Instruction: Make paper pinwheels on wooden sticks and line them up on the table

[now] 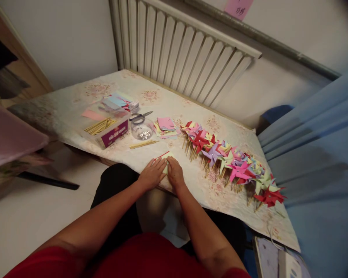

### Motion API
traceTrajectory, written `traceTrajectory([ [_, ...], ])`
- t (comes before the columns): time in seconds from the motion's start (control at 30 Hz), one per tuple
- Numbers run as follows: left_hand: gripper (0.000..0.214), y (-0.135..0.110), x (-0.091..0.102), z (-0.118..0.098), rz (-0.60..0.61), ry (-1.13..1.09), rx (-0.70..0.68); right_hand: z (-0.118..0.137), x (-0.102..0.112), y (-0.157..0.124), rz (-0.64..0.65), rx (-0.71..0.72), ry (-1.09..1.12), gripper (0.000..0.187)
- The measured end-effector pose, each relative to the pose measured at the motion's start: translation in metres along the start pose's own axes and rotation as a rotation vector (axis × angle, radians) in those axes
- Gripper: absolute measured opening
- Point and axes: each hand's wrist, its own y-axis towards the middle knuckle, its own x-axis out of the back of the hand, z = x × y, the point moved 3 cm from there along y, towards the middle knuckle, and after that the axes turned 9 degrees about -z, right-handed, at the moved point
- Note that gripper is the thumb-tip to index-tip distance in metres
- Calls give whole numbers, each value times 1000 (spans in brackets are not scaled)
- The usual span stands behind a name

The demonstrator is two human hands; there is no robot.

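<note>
Both of my hands rest side by side on the near edge of the table (75, 104), pressing on a pale green paper square (165, 166). My left hand (152, 173) lies flat over its left part, fingers stretched forward. My right hand (174, 172) presses on its right part with fingers together. A thin red-edged strip (161, 155) pokes out just beyond my left fingers. The paper is mostly hidden under the hands.
A long row of finished paper pinwheels (232, 160) on sticks runs to the right. Ahead lie loose sticks (143, 144), a clear bowl of pins (142, 130), scissors (141, 116), coloured paper squares (166, 125) and a plastic box of sticks (106, 127). A radiator (179, 50) stands behind.
</note>
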Motion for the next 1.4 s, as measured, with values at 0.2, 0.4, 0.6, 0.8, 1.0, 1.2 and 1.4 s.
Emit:
traceTrajectory([
  [0.2,53,-12,7,10,12,29,58,2,2,-2,90,74,-53,42],
  [0.4,53,-20,13,20,16,25,79,1,13,-1,236,171,-56,47],
  [0.6,52,-21,10,24,20,29,75,-2,19,0,339,207,-128,52],
  [0.8,50,-19,10,24,8,9,100,-3,17,-2,355,218,-175,56],
  [1.0,46,-11,15,22,39,-27,158,-3,21,0,387,221,-159,67],
  [1.2,41,3,19,16,-70,-107,166,-7,22,3,432,218,-101,83],
  [1.4,38,13,10,8,-92,-112,106,-8,20,4,456,189,-92,94],
])
